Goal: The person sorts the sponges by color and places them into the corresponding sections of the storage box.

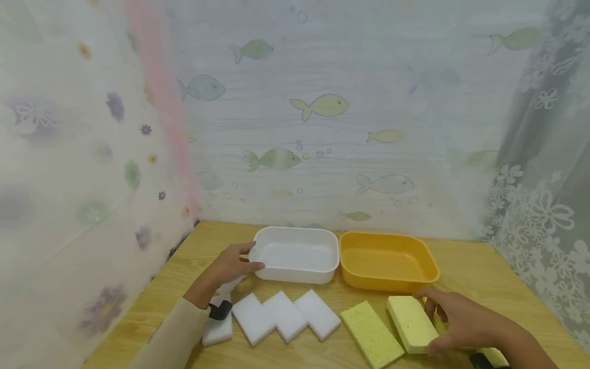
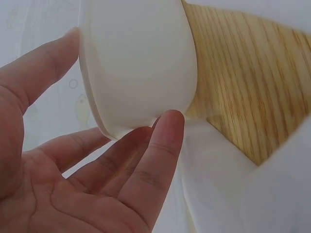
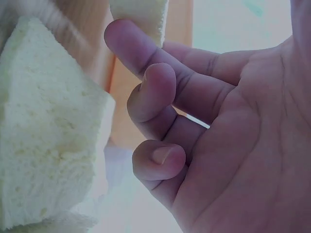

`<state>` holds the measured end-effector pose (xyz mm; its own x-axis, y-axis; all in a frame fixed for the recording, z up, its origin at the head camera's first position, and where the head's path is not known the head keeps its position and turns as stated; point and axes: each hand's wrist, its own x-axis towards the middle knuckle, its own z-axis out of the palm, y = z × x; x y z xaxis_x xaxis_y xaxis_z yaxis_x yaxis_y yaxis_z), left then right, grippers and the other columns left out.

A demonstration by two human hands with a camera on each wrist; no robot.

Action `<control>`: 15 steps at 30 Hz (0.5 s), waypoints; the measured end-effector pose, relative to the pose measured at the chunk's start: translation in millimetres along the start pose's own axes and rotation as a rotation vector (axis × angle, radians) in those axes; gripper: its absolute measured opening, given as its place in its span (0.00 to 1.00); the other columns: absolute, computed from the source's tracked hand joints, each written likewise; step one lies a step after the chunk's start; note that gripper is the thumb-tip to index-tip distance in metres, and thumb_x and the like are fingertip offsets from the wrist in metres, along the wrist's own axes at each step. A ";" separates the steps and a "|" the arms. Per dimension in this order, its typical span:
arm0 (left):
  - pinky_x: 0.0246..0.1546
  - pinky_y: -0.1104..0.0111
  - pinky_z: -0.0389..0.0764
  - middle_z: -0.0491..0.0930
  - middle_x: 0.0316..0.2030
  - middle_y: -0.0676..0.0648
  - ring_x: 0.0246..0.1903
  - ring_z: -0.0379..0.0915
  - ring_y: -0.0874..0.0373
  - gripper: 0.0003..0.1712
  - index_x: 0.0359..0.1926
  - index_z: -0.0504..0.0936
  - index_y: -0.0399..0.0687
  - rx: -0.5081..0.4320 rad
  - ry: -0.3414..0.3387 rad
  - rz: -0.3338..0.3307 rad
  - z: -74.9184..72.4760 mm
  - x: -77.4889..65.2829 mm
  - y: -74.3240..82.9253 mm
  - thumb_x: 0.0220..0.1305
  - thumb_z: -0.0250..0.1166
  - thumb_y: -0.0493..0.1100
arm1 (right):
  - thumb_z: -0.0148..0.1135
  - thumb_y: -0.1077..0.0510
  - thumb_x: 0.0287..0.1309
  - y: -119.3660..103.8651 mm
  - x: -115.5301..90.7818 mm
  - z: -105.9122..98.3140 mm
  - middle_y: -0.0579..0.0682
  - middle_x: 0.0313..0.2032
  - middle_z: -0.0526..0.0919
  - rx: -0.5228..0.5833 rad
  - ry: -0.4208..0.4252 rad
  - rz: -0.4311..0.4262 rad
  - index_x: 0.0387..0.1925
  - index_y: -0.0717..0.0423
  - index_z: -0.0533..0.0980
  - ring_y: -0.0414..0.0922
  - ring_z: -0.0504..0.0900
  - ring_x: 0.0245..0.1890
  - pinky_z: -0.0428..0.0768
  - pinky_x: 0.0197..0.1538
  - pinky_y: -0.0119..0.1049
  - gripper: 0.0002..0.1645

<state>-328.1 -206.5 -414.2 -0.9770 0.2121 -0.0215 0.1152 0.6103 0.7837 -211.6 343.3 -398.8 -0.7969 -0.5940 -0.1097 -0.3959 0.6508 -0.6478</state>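
My left hand (image 1: 234,262) grips the left end of a white plastic basin (image 1: 295,277), with thumb and fingers spread across its corners. The left wrist view shows fingertips (image 2: 167,121) against the basin's outer wall (image 2: 141,58). My right hand (image 1: 465,318) holds a thick pale-yellow sponge (image 1: 412,324) by its ends, at the front right of the table. In the right wrist view a fingertip (image 3: 121,36) touches a sponge edge (image 3: 143,17), while the other fingers curl. A flat yellow sponge (image 1: 372,334) lies just left of it. More yellow sponge is partly hidden under the right hand.
An orange basin (image 1: 392,284) stands right beside the white one at the back of the wooden table (image 1: 209,241). Several white foam blocks (image 1: 281,315) lie in front of the white basin, one partly behind the left wrist. Patterned curtains (image 1: 322,154) enclose the table's back and sides.
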 end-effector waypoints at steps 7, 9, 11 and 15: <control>0.52 0.56 0.85 0.70 0.72 0.34 0.62 0.77 0.42 0.53 0.78 0.63 0.39 0.003 0.001 0.010 -2.8 -0.3 0.1 0.59 0.78 0.55 | 0.76 0.51 0.58 -1.8 -0.6 -2.4 0.43 0.40 0.79 0.001 0.022 -0.048 0.69 0.62 0.67 0.39 0.72 0.31 0.70 0.29 0.34 0.43; 0.52 0.56 0.85 0.69 0.72 0.34 0.62 0.78 0.42 0.53 0.78 0.63 0.39 -0.010 -0.006 0.015 -2.3 -0.1 -0.1 0.60 0.78 0.55 | 0.76 0.52 0.59 -1.9 -0.4 -1.7 0.42 0.40 0.79 0.012 0.031 -0.063 0.68 0.61 0.67 0.39 0.73 0.32 0.71 0.30 0.33 0.42; 0.53 0.56 0.85 0.69 0.72 0.34 0.62 0.78 0.42 0.53 0.78 0.63 0.39 -0.015 -0.011 0.019 -1.3 0.2 -0.6 0.60 0.78 0.55 | 0.76 0.53 0.59 -1.0 0.0 -0.1 0.42 0.40 0.79 0.017 0.043 -0.081 0.68 0.60 0.67 0.39 0.74 0.33 0.71 0.31 0.33 0.41; 0.54 0.55 0.84 0.68 0.73 0.34 0.62 0.77 0.42 0.53 0.78 0.63 0.39 -0.001 -0.006 0.018 -0.1 0.9 -1.4 0.60 0.77 0.55 | 0.76 0.53 0.59 0.3 3.0 4.0 0.40 0.40 0.79 -0.001 0.072 -0.119 0.67 0.58 0.69 0.38 0.74 0.33 0.72 0.32 0.31 0.39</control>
<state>-329.1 -207.3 -415.3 -0.9736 0.2279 -0.0108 0.1331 0.6055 0.7846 -212.3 339.8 -402.4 -0.7747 -0.6319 0.0223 -0.4904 0.5782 -0.6520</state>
